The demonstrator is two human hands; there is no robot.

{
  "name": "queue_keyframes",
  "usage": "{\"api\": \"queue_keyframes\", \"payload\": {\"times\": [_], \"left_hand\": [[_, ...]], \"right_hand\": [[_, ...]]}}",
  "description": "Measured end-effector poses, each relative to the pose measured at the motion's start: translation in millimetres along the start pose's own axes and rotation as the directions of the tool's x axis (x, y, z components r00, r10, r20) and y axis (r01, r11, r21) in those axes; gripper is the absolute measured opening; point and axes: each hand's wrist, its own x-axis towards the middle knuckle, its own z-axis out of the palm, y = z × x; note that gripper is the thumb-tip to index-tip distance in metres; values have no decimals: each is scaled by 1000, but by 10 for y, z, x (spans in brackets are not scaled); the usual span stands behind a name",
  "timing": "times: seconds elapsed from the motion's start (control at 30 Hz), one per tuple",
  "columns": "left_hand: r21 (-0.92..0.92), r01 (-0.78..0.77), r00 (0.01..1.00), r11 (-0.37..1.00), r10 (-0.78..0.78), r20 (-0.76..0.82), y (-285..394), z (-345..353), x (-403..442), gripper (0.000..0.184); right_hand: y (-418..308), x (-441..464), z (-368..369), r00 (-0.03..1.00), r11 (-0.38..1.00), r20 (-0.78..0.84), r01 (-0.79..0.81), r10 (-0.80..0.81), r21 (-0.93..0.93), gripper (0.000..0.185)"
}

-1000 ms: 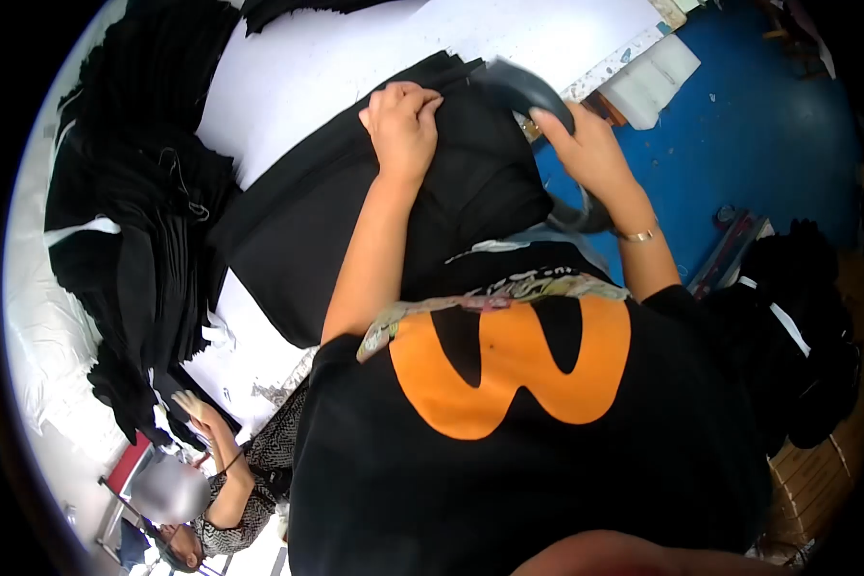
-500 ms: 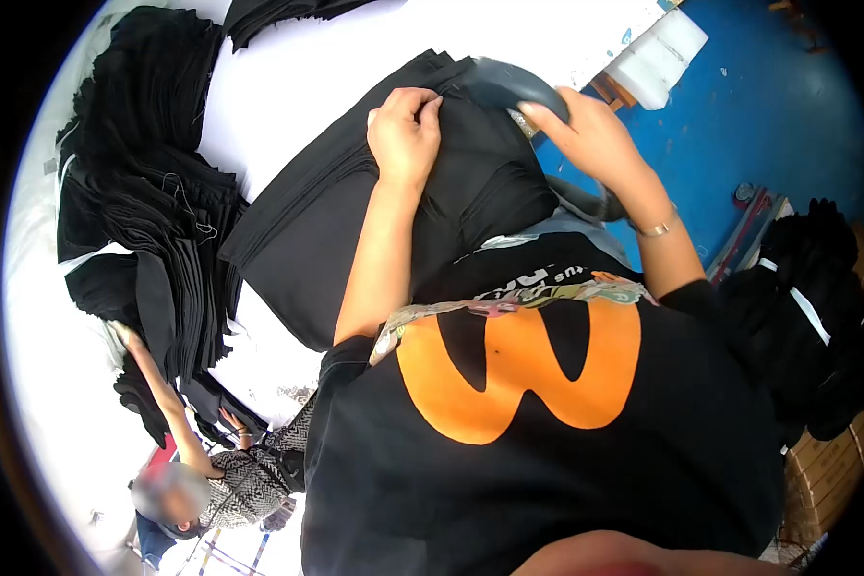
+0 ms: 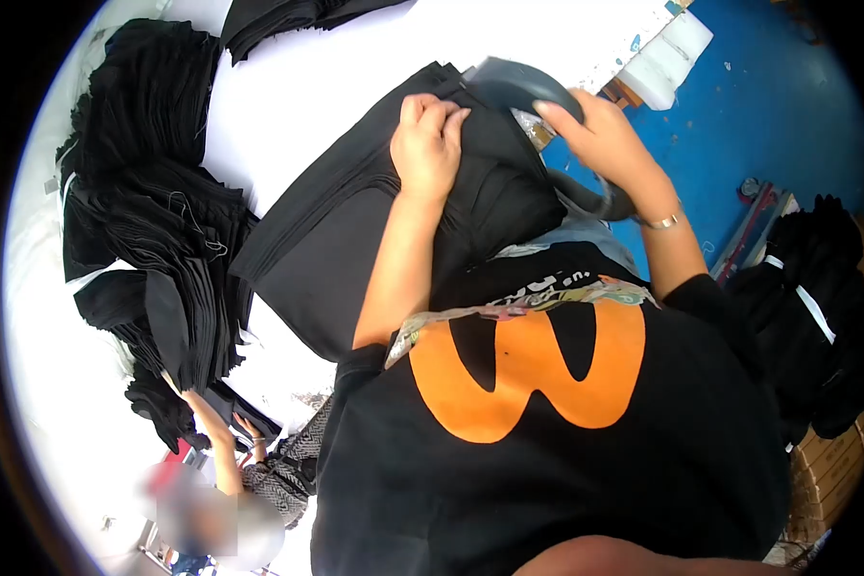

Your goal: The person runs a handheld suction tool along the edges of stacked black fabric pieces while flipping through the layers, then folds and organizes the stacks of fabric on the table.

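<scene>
A stack of black fabric pieces [image 3: 336,230] lies on the white table in front of me. My left hand [image 3: 429,144] is closed at the upper part of the stack, thumb and fingers pinching the cloth. In my right hand [image 3: 605,139] is a dark, curved, smooth tool [image 3: 523,88], gripped at its right end; its left tip reaches the fabric's top edge and is blurred. A dark cord or hose hangs below my right wrist, beside the stack. What kind of tool it is, I cannot tell.
Large heaps of black fabric [image 3: 168,192] lie at the left; more cloth [image 3: 298,19] is at the top. A co-worker's arm [image 3: 216,442] reaches to the left heap. A white block [image 3: 667,62] and a tied black bundle [image 3: 806,317] are at the right, by the blue floor [image 3: 730,125].
Both hands and the stack appear slightly farther right as the view shifts. The co-worker's arm has moved onto the left heap. My hands keep their holds on the cloth and the tool.
</scene>
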Motion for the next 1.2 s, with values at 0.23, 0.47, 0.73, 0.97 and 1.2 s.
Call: {"api": "queue_keyframes", "payload": {"times": [0.23, 0.47, 0.73, 0.97, 1.2], "left_hand": [[-70, 96, 993, 993, -100, -62, 15, 88, -54, 16], [-92, 84, 995, 992, -88, -45, 31, 86, -89, 15], [53, 109, 970, 993, -118, 212, 79, -395, 9, 19], [280, -28, 999, 960, 23, 23, 38, -54, 99, 22], [-226, 76, 946, 971, 1, 324, 100, -346, 91, 11]], "right_hand": [[20, 75, 13, 996, 994, 84, -1, -9, 113, 61], [162, -101, -243, 963, 984, 266, -82, 38, 160, 58], [206, -35, -202, 979, 962, 195, -101, 52, 254, 54], [127, 259, -149, 975, 933, 221, -65, -16, 355, 57], [113, 306, -178, 961, 943, 274, -71, -22, 325, 49]]}}
